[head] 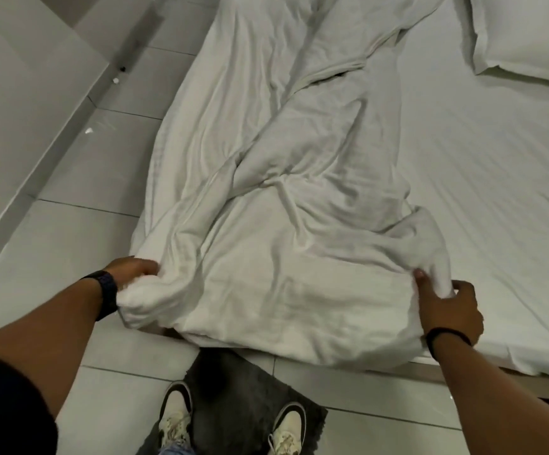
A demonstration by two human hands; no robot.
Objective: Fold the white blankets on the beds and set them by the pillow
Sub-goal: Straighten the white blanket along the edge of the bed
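— Where is the white blanket (276,178) from where you stand?

— On the bed (496,165), along its left side. It lies in a long rumpled strip, twisted about the middle, running from the foot edge of the bed up toward the far end. The near end hangs a little over the foot edge.

— And the hands?

— Both are at that near end. The left hand (132,270) is closed on a bunched corner at the bed's left corner, fingers buried in the cloth. The right hand (447,307) is clamped on the other corner, thumb on top, fingers curled round a fold, just inside the foot edge. The cloth sags slightly between them.

— The pillow (529,34)?

— At the far right of the bed, well apart from both hands. The blanket's far end passes just to the left of it.

— Anything else by the bed?

— A dark mat (233,389) on the tiled floor (86,178) at the foot edge, and the person's pale shoes (174,418) on it. There is a dark band on each wrist.
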